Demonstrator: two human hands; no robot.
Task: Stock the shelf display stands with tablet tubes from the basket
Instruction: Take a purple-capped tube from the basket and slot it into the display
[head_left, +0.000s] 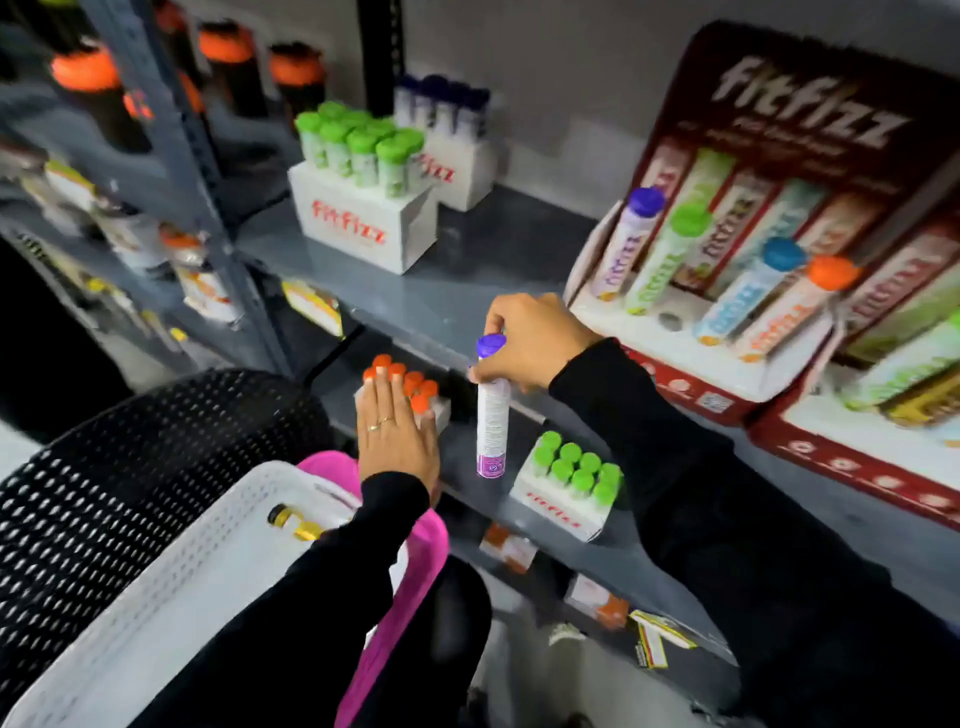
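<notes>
My right hand grips a purple-capped tablet tube near its cap, holding it upright in front of the lower shelf. My left hand is flat and open, fingers resting on the orange-capped tubes in a small white stand. A white stand of green-capped tubes sits to the right on the same shelf. On the upper shelf stand a white box of green-capped tubes and one of purple-capped tubes. The white basket lies at lower left.
A big red display stand at the right leans several tubes with purple, green, blue and orange caps. A pink basket sits under the white one. A black perforated chair is at left. Dark orange-lidded bottles fill the upper-left shelves.
</notes>
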